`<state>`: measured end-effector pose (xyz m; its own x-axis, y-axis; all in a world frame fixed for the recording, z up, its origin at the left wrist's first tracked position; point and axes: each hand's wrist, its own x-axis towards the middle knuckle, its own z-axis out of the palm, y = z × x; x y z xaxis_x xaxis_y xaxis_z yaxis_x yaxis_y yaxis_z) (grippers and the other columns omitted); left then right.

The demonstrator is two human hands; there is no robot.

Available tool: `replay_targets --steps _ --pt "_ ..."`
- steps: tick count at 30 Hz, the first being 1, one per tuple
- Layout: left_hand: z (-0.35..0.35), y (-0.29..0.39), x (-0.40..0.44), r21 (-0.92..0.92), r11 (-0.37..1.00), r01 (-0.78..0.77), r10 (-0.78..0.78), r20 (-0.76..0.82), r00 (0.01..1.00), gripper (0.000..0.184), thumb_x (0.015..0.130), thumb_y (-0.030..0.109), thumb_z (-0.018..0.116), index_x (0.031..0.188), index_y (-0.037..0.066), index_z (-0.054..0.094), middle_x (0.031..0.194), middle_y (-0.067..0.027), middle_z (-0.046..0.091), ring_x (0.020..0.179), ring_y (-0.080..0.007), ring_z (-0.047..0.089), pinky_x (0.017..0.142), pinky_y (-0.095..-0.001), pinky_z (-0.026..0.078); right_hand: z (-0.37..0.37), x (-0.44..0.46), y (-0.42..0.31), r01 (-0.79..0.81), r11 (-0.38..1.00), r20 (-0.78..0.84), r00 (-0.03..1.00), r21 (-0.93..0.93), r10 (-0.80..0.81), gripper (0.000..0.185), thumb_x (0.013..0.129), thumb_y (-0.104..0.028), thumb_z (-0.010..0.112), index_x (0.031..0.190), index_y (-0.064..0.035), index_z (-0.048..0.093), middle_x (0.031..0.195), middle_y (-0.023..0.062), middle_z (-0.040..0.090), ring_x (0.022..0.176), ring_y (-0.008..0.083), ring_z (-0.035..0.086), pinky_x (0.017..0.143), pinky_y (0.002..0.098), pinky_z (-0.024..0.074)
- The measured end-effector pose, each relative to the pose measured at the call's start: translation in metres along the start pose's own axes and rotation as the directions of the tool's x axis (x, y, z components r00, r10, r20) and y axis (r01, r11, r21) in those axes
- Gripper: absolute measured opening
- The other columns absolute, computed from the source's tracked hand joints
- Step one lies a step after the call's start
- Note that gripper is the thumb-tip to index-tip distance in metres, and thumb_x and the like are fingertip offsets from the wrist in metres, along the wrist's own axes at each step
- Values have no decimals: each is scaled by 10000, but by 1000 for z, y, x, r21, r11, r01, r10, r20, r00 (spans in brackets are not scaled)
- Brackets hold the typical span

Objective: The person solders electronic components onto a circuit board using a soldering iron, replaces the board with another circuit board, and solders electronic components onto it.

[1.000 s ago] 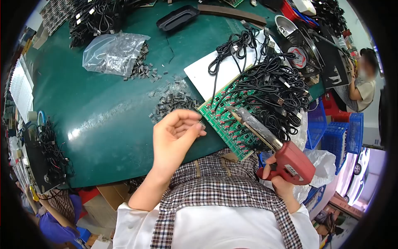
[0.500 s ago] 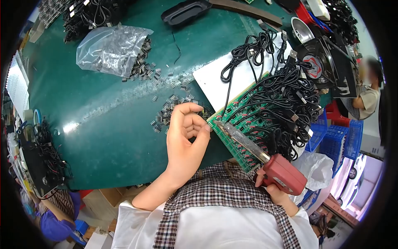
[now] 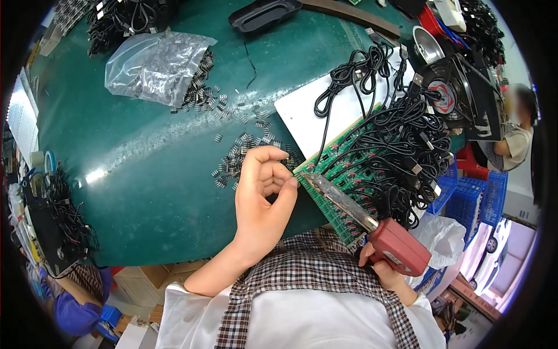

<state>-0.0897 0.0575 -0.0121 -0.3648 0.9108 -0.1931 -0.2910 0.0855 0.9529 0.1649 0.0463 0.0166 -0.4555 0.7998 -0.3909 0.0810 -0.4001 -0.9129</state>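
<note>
My right hand [image 3: 390,273] is wrapped round the red handle of a soldering iron [image 3: 401,247], partly hidden behind it. The iron's long metal tip points up and left, ending over the near-left corner of a green circuit board [image 3: 322,200]. Close beside that tip, my left hand [image 3: 263,195] is closed, with curled fingers and the thumb at the board's edge. Whatever may be between its fingertips is too small to make out. Black USB cables [image 3: 383,142] run across the board. Small pin connectors [image 3: 232,160] lie loose just beyond my left hand.
A clear plastic bag [image 3: 157,67] of connectors spills onto the green table [image 3: 139,192]. Under the board's far side lies a white sheet [image 3: 302,110]. A black tray [image 3: 264,14], a fan [image 3: 442,96] and a metal bowl [image 3: 427,43] stand farther back. Other people are at both sides.
The view has shifted slightly. Both hands and the iron's tip stay almost where they were at the board's corner. A finger of my right hand shows more under the handle.
</note>
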Motion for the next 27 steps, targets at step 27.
replay_targets --steps 27 --pt "2 -1 1 -11 1000 -3 3 -11 1000 339 769 -102 461 1073 17 370 754 -36 496 659 -68 484 592 -186 420 -4 -5 6 88 930 2 996 -358 -93 578 660 -88 671 1159 92 443 713 88 620 619 156 607 607 261 481"
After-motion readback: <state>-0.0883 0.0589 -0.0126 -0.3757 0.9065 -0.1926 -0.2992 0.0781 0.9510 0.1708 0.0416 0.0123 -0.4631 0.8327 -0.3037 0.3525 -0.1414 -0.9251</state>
